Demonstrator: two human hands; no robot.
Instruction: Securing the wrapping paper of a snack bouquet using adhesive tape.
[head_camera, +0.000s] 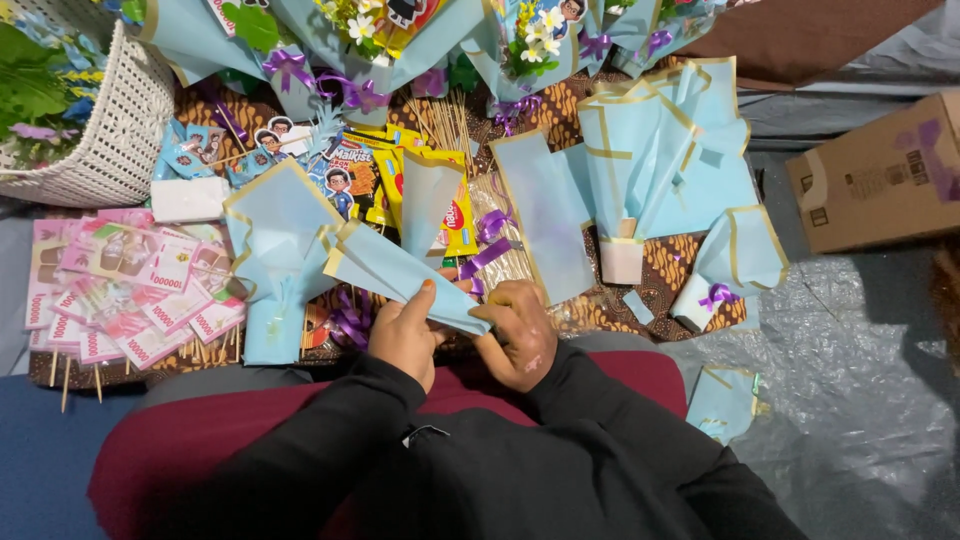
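Blue wrapping paper (400, 270) pinched between left hand (402, 340) and right hand (520, 335), both grips closed.

White woven basket (118, 130) of greenery at far-left corner of the batik cloth (690, 255). Pink banknotes on skewers (130, 290) fanned along the left edge. Finished blue bouquets (330, 50) line the far edge. Cardboard box (880, 175) off the cloth, right.

pale blue gold-edged wrapping paper (400, 272)
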